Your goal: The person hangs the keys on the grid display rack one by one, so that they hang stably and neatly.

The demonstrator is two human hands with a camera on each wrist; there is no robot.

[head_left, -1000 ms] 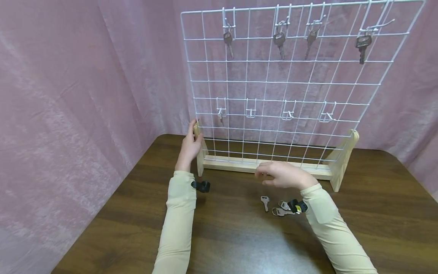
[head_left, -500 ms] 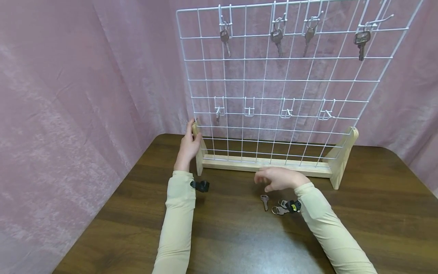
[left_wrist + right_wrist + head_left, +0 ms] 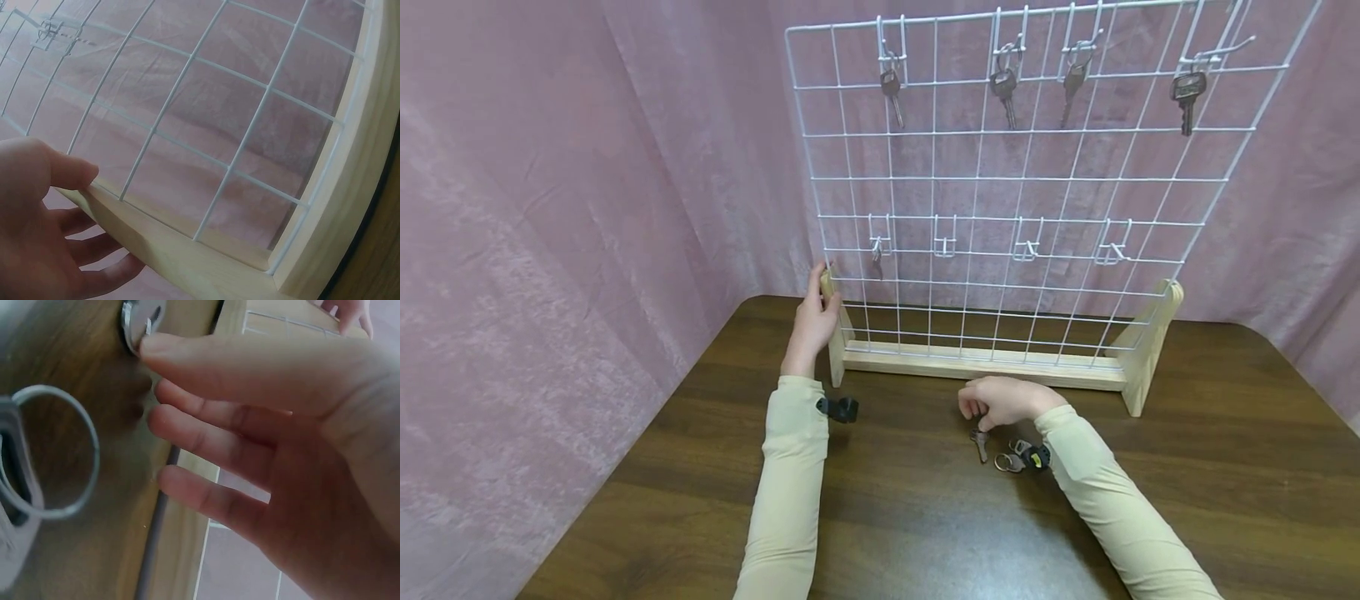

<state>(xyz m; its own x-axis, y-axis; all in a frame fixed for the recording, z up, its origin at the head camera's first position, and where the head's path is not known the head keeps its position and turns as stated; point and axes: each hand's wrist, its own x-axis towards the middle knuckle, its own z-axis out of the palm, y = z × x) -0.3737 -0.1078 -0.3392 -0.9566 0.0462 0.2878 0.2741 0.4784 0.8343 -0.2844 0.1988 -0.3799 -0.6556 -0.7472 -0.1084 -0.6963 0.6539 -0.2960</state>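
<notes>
My left hand (image 3: 813,321) grips the wooden left upright (image 3: 134,240) of a stand, thumb on the near side and fingers behind it. The stand holds a white wire grid (image 3: 977,179). My right hand (image 3: 1006,400) is low over the table, its thumb tip at the head of a single key (image 3: 980,447). In the right wrist view, the thumb meets the edge of that key's head (image 3: 140,322); the index finger is hidden. Beside it lie more keys (image 3: 1015,462), one with a metal ring (image 3: 94,450), partly under the wrist camera.
Keys hang from upper hooks, such as the rightmost key (image 3: 1188,87). A lower row of hooks has a small key (image 3: 877,252) at its left end; the other hooks, like the rightmost hook (image 3: 1111,252), are bare. A wooden base bar (image 3: 925,360) spans the stand behind my right hand.
My right hand has come down and toward me, from above the base bar to the single key. My left hand stays on the upright. The view has shifted slightly.
</notes>
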